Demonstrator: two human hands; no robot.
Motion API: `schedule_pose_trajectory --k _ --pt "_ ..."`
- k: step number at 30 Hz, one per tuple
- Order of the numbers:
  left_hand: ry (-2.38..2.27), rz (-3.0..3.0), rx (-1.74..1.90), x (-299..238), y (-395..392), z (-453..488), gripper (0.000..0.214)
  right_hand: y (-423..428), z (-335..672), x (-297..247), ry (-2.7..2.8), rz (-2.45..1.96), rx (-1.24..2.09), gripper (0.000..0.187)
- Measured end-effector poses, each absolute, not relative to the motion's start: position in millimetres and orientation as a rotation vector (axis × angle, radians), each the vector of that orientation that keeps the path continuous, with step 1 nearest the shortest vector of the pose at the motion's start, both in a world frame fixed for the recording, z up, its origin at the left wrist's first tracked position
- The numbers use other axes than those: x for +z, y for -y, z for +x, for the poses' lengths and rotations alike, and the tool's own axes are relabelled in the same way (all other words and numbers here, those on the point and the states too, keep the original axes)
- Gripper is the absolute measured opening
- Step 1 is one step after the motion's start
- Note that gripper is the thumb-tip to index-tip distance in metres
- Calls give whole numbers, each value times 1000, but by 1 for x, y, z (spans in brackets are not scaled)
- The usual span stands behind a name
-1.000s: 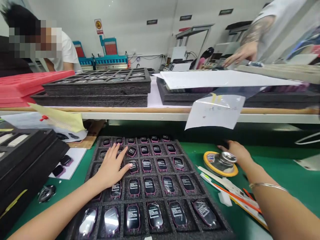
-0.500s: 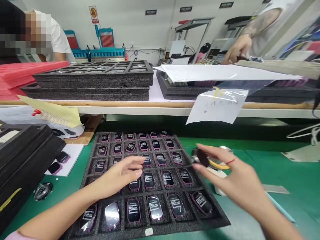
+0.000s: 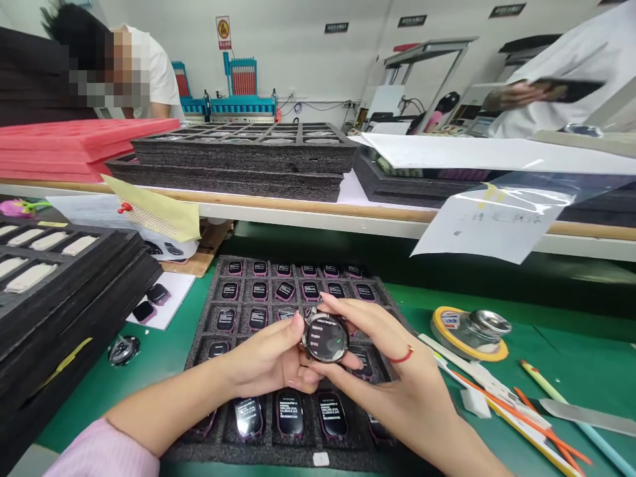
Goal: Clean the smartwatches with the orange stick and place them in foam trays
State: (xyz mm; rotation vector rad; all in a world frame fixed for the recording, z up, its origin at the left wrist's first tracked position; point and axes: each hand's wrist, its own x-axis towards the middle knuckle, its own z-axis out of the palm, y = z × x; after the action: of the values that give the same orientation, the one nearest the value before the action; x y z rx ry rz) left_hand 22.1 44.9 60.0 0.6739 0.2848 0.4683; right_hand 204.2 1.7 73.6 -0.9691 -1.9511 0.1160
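Both my hands meet over the black foam tray and hold one round watch body with a lit dark screen. My left hand grips it from the left, thumb on its rim. From the right, my right hand pinches it, fingers above and below; a red thread circles that wrist. The tray's pockets hold several rectangular dark-screened watch bodies with purple rims.
A yellow tape roll with a metal weight, tweezers, pencils and a blade lie right of the tray. Black foam trays are stacked at left; more trays and papers sit on the raised shelf. Other people work behind it.
My right hand brought the round watch body from the tape roll area to the middle. My left hand lifted off the tray and joined it on the watch.
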Motion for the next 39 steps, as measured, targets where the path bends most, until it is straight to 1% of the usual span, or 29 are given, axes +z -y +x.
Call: schedule_pose_trajectory --k 8,11,15,21,23,27,29,31,34,36,39 --pt "-286 621 474 52 -46 24 54 -5 203 70 1958 -992 190 63" --pt "-258 606 487 50 -45 23 57 -5 209 72 1946 -1009 164 58" --pt "-217 574 530 49 -43 23 53 -1 212 73 1948 -1026 -51 49" --pt "-172 477 598 52 -42 24 41 9 208 79 1963 -1061 -450 62" --pt "-168 442 614 52 -41 23 39 13 207 80 1992 -1054 -501 59" --pt "-186 407 627 50 -40 22 39 18 206 77 2050 -1007 -472 43" --pt "-186 414 634 49 -39 22 35 18 205 75 2066 -974 -369 42" --pt "-166 436 642 49 -39 21 31 16 205 73 2041 -971 -306 46" --pt "-148 474 647 50 -39 21 38 12 207 73 1966 -1017 -365 49" --pt "-158 483 656 51 -39 22 43 10 207 72 1970 -1025 -408 45" --pt "-167 490 672 52 -38 23 38 12 206 69 2034 -975 -404 37"
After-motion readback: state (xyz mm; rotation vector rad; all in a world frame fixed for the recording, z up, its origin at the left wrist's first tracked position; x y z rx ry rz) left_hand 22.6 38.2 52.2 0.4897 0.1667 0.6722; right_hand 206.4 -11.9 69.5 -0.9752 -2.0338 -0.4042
